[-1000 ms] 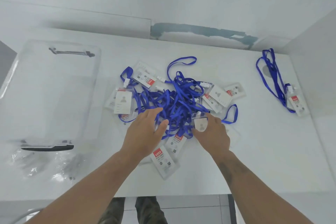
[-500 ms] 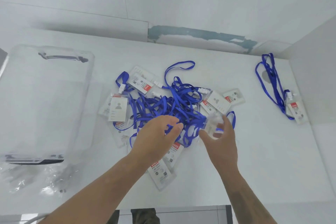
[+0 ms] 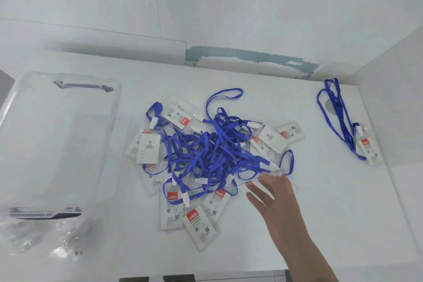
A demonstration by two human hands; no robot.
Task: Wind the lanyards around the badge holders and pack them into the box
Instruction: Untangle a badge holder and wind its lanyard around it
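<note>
The biggest change is that the left hand, which half a second ago was buried in the blue tangle, is gone from view, so the sorting now rests on one hand alone. The right hand [image 3: 278, 192] has slid to the right-hand edge of the pile of lanyards [image 3: 206, 151] on the white tabletop [image 3: 320, 213], and its grip seems to be pinched on the top edge of a clear badge holder [image 3: 263, 178] at the white clip, thumb and forefinger together and the other fingers spread loose; the holder is transparent and motion-blurred, so that pinch is my best reading and not a certainty. I judge this to be the start of teasing one holder free, with no winding begun yet. The clear box [image 3: 61, 144] lies well apart at the left with nothing packed in it, a crumpled plastic bag [image 3: 41, 240] just in front of it. One separate lanyard with its badge [image 3: 368, 146] lies alone at the far right. On the cards, red labels read "UHOO" with "PVC CARD" beneath; the finer print is too small to read.
</note>
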